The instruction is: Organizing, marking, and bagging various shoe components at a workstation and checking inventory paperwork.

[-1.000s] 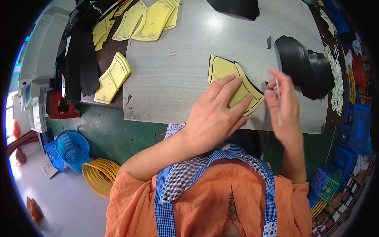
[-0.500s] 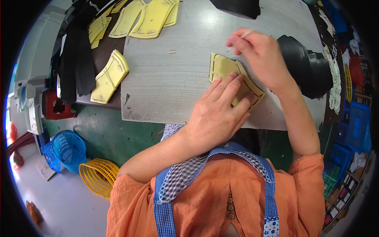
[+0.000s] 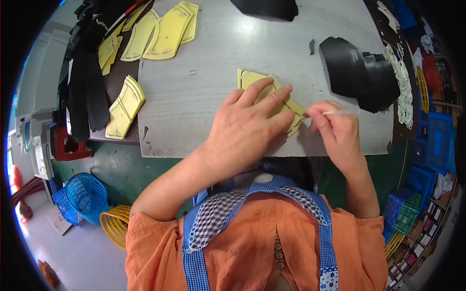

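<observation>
My left hand (image 3: 250,116) lies with fingers spread over a curved yellow pattern piece (image 3: 253,77) that has dark dashed slots along its edges. It presses the piece against the pale grey board (image 3: 194,111), and part of the piece is hidden beneath the fingers. My right hand (image 3: 342,133) is closed in a pinch around a thin whitish pen (image 3: 335,112). The pen's tip end is at the right edge of the yellow piece; whether it touches cannot be made out. Right of the piece lies a stack of glossy black leather-like pieces (image 3: 347,68).
More yellow pattern pieces (image 3: 167,34) lie at the back left, and another small pile (image 3: 125,109) sits by the board's left edge. Black strips (image 3: 94,97) hang at the left. White cords (image 3: 402,92) lie at the right edge. Blue (image 3: 87,194) and yellow baskets (image 3: 114,225) stand on the floor.
My right hand has moved from above the far edge of the yellow piece down to its right, near corner. My left hand has shifted slightly farther along the piece, its fingers more spread.
</observation>
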Demonstrator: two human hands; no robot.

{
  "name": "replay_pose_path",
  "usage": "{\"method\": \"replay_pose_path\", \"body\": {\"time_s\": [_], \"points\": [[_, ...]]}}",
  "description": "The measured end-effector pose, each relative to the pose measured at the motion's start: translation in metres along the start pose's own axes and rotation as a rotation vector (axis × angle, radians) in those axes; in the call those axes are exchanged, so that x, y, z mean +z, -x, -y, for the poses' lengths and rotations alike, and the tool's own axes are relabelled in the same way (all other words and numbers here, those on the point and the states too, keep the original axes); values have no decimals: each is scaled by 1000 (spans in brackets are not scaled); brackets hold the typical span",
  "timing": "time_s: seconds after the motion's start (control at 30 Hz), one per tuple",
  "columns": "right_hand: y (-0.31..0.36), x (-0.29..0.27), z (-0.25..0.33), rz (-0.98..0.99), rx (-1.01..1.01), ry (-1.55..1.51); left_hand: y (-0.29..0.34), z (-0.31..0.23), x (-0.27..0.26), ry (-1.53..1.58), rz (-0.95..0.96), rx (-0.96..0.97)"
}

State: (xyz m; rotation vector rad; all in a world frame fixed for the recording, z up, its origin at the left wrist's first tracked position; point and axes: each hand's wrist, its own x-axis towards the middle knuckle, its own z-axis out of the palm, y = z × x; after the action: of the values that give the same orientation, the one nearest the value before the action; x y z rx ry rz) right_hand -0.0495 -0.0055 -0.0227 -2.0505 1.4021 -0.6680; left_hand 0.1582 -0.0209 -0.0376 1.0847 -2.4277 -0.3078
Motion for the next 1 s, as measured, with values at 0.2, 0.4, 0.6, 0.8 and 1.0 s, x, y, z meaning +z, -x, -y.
{"method": "replay_pose_path", "body": {"time_s": [0.2, 0.4, 0.6, 0.8, 1.0], "points": [[-12, 23, -2, -230, -59, 83, -45, 27, -11, 100, 305, 80], [-8, -48, -45, -597, 122, 333, -76, 97, 5, -155, -46, 4], [21, -54, -39, -595, 350, -298, 0, 51, -25, 11, 250, 59], [18, 11, -5, -227, 246, -339, 30, 2, -11, 172, 50, -5], [8, 23, 2, -206, 109, 53, 24, -12, 13, 208, -30, -50]]}}
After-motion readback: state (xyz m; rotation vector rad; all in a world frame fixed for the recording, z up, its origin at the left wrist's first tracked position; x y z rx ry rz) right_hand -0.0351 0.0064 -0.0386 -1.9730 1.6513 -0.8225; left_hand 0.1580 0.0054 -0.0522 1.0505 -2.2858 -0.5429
